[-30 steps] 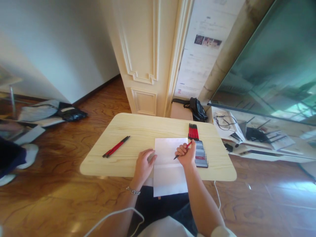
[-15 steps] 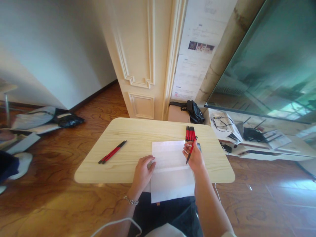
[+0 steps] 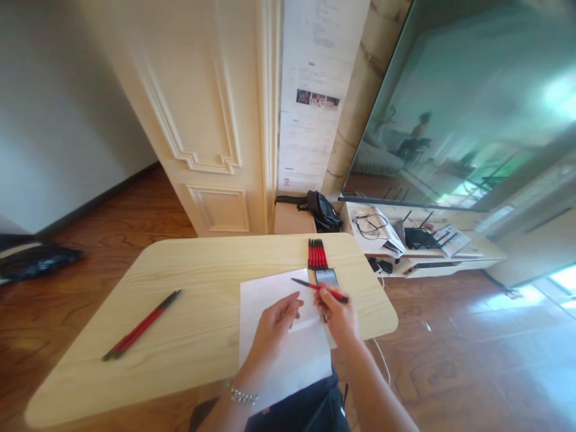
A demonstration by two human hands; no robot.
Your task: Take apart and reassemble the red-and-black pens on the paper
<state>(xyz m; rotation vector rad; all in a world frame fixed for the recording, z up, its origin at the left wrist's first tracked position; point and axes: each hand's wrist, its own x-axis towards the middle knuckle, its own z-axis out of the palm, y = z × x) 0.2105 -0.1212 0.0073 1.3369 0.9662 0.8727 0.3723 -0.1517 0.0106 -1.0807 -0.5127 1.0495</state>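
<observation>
My right hand (image 3: pixel 336 312) pinches a red and black pen (image 3: pixel 318 290), held nearly level above the top right of a white sheet of paper (image 3: pixel 279 336). My left hand (image 3: pixel 275 327) lies on the paper with its fingers stretched toward the pen. The sheet rests on a light wooden table (image 3: pixel 189 300) and hangs over its near edge. Just beyond the pen lies a phone (image 3: pixel 327 278), and behind it a row of several red and black pens (image 3: pixel 317 254).
Two more red and black pens (image 3: pixel 140 327) lie at the table's left. A black bag (image 3: pixel 321 210) sits on a box by the door frame. A low white shelf (image 3: pixel 418 243) with cables and devices stands to the right, under a large glass panel.
The view swung to the right and drew closer. My right hand turned the pen from upright to nearly level. My left hand slid from the paper's left edge onto the sheet, toward the right hand.
</observation>
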